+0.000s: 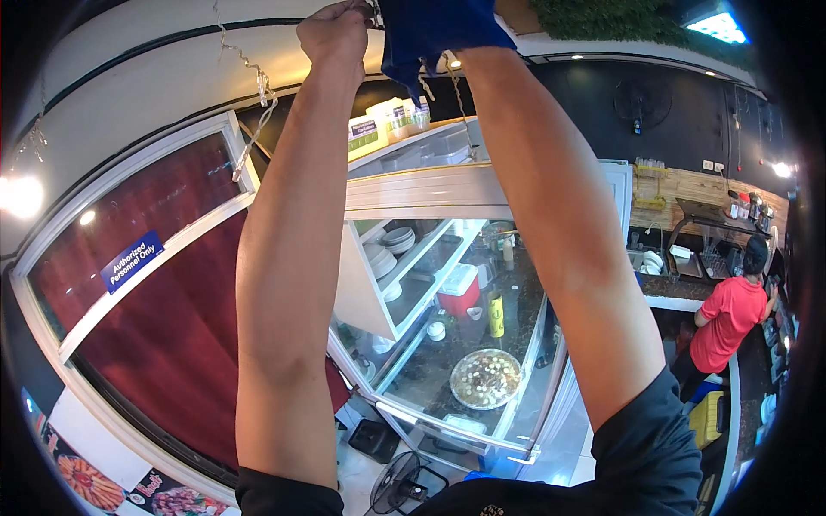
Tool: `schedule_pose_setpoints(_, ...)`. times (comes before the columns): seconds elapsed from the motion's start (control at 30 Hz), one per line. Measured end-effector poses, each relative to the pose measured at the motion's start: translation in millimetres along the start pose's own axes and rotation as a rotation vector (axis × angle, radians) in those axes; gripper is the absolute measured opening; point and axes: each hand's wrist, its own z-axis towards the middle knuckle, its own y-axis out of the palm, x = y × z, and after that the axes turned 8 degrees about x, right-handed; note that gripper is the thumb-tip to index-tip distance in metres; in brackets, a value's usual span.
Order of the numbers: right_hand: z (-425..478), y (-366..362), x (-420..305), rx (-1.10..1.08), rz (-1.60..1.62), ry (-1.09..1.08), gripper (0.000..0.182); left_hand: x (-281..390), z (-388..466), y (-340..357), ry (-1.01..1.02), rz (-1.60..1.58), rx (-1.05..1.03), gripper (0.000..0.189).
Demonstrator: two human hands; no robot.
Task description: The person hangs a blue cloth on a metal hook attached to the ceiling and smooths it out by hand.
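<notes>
Both my arms reach up to the top of the view. My left hand (335, 32) has its fingers closed at the upper edge, around a small thin strand (378, 14) that is partly cut off; I cannot tell exactly what it is. A dark blue cloth (445, 39) hangs around my right hand and hides its fingers; only the wrist (481, 57) shows below it. Clear string lights (261, 87) dangle left of my left forearm. Another strand (455, 84) hangs beneath the cloth.
Below stands a glass-walled counter (413, 413) with a round tray of food (486, 379), a red cooler (459, 290) and stacked plates (399, 240). A curtained, white-framed door (155, 271) is at left. A person in a red shirt (729, 322) stands at right. A fan (397, 482) is below.
</notes>
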Motion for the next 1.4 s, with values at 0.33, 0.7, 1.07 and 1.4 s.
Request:
schedule_pose_setpoints(0.33, 40.3, 95.2, 18.3, 0.43, 0.376, -0.441, 0.019, -22.3, 21.5, -28.5, 0.062, -0.189, -0.232, 0.02)
schedule_pose_setpoints(0.7, 8.9, 60.0, -16.1, 0.241, 0.106, -0.137, 0.024, -0.9, 17.7, -34.6, 0.033, -0.088, -0.164, 0.019)
schedule_pose_setpoints(1.07, 6.4, 42.3, -15.3, 0.134, 0.062, -0.148, 0.033, 5.8, 21.8, -44.1, -0.029, -0.051, -0.141, 0.011)
schedule_pose_setpoints(1.4, 10.6, 20.3, -38.2, 0.085, 0.086, -0.097, 0.034, 2.7, 18.0, -41.2, -0.087, -0.196, -0.131, 0.027)
